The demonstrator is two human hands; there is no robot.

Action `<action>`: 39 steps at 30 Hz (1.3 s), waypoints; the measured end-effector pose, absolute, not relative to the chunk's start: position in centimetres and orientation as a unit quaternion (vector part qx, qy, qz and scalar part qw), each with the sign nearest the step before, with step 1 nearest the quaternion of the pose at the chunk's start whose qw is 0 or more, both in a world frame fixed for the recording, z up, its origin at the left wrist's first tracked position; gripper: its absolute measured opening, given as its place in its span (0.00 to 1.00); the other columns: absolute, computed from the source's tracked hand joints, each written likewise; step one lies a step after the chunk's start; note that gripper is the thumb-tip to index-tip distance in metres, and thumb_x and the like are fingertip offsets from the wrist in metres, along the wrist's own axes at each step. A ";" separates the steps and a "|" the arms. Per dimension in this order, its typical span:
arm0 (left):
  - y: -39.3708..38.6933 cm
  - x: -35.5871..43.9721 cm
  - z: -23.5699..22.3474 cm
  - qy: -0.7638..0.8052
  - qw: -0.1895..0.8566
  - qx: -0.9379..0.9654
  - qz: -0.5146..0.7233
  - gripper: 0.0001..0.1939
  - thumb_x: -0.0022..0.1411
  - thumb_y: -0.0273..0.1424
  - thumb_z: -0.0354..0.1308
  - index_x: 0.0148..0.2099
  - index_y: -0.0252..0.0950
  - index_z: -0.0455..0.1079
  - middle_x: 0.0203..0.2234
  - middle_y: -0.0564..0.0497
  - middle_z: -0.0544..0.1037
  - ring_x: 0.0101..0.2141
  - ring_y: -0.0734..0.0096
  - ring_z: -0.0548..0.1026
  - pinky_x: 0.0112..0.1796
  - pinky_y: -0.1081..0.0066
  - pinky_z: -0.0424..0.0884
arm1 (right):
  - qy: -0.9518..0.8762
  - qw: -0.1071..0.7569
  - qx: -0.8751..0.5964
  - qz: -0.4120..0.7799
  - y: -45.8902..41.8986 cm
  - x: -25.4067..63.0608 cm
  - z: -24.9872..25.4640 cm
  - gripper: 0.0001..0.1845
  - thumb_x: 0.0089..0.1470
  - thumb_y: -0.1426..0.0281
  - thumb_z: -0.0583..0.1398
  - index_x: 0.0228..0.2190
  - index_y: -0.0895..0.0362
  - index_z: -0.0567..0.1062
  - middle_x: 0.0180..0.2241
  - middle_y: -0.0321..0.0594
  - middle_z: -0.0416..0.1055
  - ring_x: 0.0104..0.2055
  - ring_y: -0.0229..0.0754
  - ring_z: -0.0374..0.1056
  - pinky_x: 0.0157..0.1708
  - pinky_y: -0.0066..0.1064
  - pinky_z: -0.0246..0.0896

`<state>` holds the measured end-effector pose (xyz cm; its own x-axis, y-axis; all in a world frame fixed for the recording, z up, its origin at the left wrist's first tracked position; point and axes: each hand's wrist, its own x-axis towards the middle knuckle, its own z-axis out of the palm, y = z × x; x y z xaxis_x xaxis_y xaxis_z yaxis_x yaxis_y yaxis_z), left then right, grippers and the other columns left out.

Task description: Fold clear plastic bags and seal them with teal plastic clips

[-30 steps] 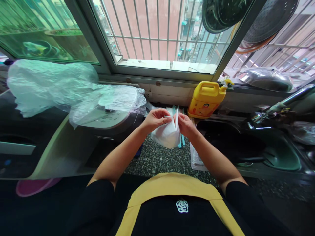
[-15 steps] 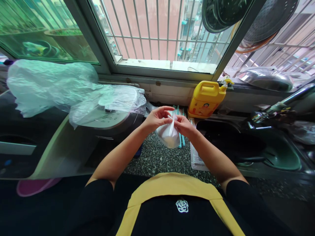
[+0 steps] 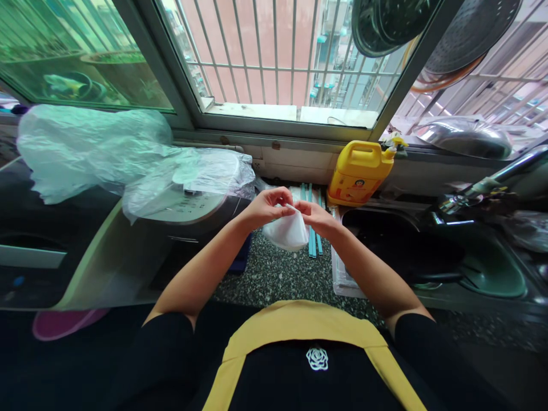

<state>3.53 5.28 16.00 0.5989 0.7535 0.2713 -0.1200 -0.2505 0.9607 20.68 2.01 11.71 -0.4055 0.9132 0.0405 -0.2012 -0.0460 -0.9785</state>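
A small white, cloudy plastic bag (image 3: pixel 287 231) hangs above the speckled counter (image 3: pixel 280 279), with something bulky inside that I cannot make out. My left hand (image 3: pixel 269 205) pinches the gathered top of the bag from the left. On the other side, my right hand (image 3: pixel 315 217) has its fingertips closed on the bag's upper edge. The two hands nearly meet over the bag. Behind and to the right of it lie several light-blue strips (image 3: pixel 312 242), partly covered by the right hand.
A yellow jug (image 3: pixel 360 174) stands against the back wall. Right of my hands are a clear plastic tray (image 3: pixel 342 279) and a black pan (image 3: pixel 398 245) by the sink. To the left, a rice cooker (image 3: pixel 188 208) sits under a crumpled plastic sheet (image 3: pixel 94 145).
The bag has swung left and tilted, its body now broader and whiter between my hands. My right hand has shifted slightly left; the left hand's fingers have drawn closer together.
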 end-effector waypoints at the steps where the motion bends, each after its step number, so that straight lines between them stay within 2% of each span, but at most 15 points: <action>1: 5.3 3.3 16.1 0.230 0.560 0.693 0.391 0.14 0.42 0.37 0.69 0.24 0.35 0.68 0.24 0.54 0.70 0.28 0.77 0.67 0.32 0.74 0.66 | -0.538 0.446 -0.338 0.630 1.9 20.8 11.8 0.22 0.37 0.55 0.69 0.31 0.56 0.75 0.29 0.36 0.72 0.29 0.34 0.66 0.28 0.26 0.60; 4: 5.3 2.7 16.1 0.252 0.553 0.680 0.410 0.13 0.44 0.36 0.68 0.24 0.35 0.68 0.26 0.52 0.72 0.30 0.76 0.69 0.33 0.74 0.66 | -0.527 0.523 -0.367 0.561 1.4 21.2 12.1 0.20 0.41 0.53 0.67 0.33 0.53 0.76 0.33 0.37 0.73 0.34 0.36 0.67 0.34 0.29 0.62; 7: 5.5 2.2 15.7 0.299 0.552 0.644 0.437 0.13 0.44 0.36 0.68 0.26 0.34 0.68 0.24 0.53 0.72 0.27 0.77 0.69 0.30 0.75 0.66 | -0.508 0.613 -0.371 0.477 0.7 21.8 12.0 0.22 0.45 0.48 0.62 0.33 0.51 0.77 0.34 0.37 0.73 0.37 0.38 0.67 0.39 0.32 0.62; 9: 5.6 2.1 15.4 0.316 0.551 0.626 0.453 0.14 0.44 0.36 0.68 0.26 0.34 0.68 0.23 0.53 0.72 0.26 0.78 0.68 0.29 0.76 0.65 | -0.517 0.634 -0.367 0.442 0.3 21.9 11.9 0.23 0.44 0.46 0.61 0.35 0.50 0.77 0.35 0.37 0.74 0.38 0.39 0.67 0.40 0.33 0.62; 12: 5.5 2.3 15.1 0.316 0.551 0.615 0.468 0.15 0.44 0.36 0.68 0.26 0.34 0.67 0.22 0.54 0.72 0.25 0.79 0.68 0.28 0.76 0.65 | -0.548 0.614 -0.400 0.404 -0.1 21.7 11.9 0.21 0.41 0.51 0.66 0.35 0.50 0.77 0.34 0.36 0.73 0.37 0.38 0.66 0.38 0.31 0.61; 16: 5.1 2.6 14.7 0.316 0.547 0.611 0.478 0.16 0.45 0.37 0.68 0.26 0.35 0.66 0.21 0.56 0.71 0.24 0.79 0.68 0.27 0.77 0.65 | -0.574 0.598 -0.448 0.334 -0.2 21.1 11.9 0.15 0.44 0.54 0.65 0.25 0.53 0.76 0.28 0.36 0.71 0.34 0.39 0.65 0.36 0.31 0.61; 20: 5.1 2.4 13.7 0.331 0.538 0.610 0.478 0.16 0.45 0.38 0.67 0.27 0.35 0.65 0.21 0.56 0.70 0.24 0.79 0.68 0.28 0.77 0.65 | -0.596 0.585 -0.470 0.285 0.1 21.0 11.7 0.19 0.46 0.51 0.63 0.22 0.55 0.74 0.24 0.36 0.69 0.30 0.38 0.64 0.33 0.32 0.60; 24: 5.9 0.8 10.2 0.362 0.526 0.612 0.467 0.14 0.51 0.38 0.61 0.35 0.35 0.66 0.29 0.52 0.74 0.31 0.74 0.73 0.37 0.71 0.69 | -0.592 0.578 -0.489 0.276 0.3 21.6 10.9 0.22 0.46 0.49 0.61 0.20 0.56 0.71 0.21 0.34 0.64 0.25 0.36 0.59 0.28 0.29 0.57; 26: 5.6 -0.5 7.3 0.438 0.480 0.642 0.407 0.11 0.56 0.36 0.56 0.38 0.35 0.65 0.32 0.49 0.75 0.34 0.69 0.74 0.41 0.66 0.70 | -0.582 0.580 -0.503 0.269 0.2 22.1 10.5 0.23 0.46 0.49 0.60 0.20 0.56 0.71 0.20 0.33 0.62 0.24 0.35 0.57 0.27 0.29 0.56; 28: 4.6 -1.8 4.0 0.573 0.366 0.683 0.266 0.06 0.56 0.30 0.55 0.38 0.35 0.65 0.36 0.46 0.75 0.39 0.64 0.74 0.44 0.63 0.69 | -0.580 0.577 -0.514 0.260 0.1 22.6 10.2 0.22 0.47 0.49 0.60 0.21 0.56 0.71 0.20 0.33 0.62 0.24 0.35 0.57 0.27 0.28 0.55; 31: 2.0 -3.1 -0.5 0.665 0.256 0.700 0.039 0.09 0.57 0.25 0.52 0.43 0.33 0.65 0.47 0.39 0.72 0.45 0.58 0.74 0.46 0.61 0.68 | -0.587 0.569 -0.520 0.248 0.0 23.1 10.1 0.22 0.47 0.49 0.60 0.21 0.56 0.71 0.21 0.34 0.63 0.25 0.35 0.58 0.27 0.28 0.56; 33: 0.7 -3.4 -2.3 0.664 0.216 0.716 -0.021 0.12 0.59 0.22 0.49 0.45 0.32 0.65 0.51 0.37 0.69 0.47 0.56 0.74 0.47 0.61 0.67 | -0.589 0.566 -0.524 0.243 -0.1 23.3 10.1 0.22 0.48 0.50 0.60 0.21 0.56 0.71 0.21 0.34 0.63 0.25 0.35 0.58 0.28 0.28 0.56; 36: 0.7 -3.5 -2.4 0.648 0.219 0.729 0.001 0.14 0.58 0.19 0.46 0.45 0.31 0.66 0.50 0.37 0.71 0.47 0.58 0.74 0.48 0.62 0.68 | -0.597 0.556 -0.529 0.234 -0.1 23.2 10.3 0.22 0.48 0.50 0.59 0.21 0.56 0.70 0.21 0.34 0.64 0.25 0.36 0.59 0.28 0.29 0.57; 39: 2.3 -3.3 0.8 0.590 0.230 0.756 0.169 0.12 0.59 0.21 0.46 0.43 0.33 0.67 0.45 0.41 0.74 0.48 0.63 0.73 0.50 0.64 0.67 | -0.618 0.540 -0.524 0.229 0.0 23.0 10.5 0.22 0.49 0.49 0.58 0.21 0.55 0.70 0.22 0.35 0.65 0.26 0.37 0.60 0.29 0.30 0.58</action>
<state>-3.29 2.32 0.79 0.2473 0.9688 -0.0161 0.8138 -0.1986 0.5461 23.05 -0.05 10.53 0.1319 0.8946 0.4270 0.4009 0.3458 -0.8484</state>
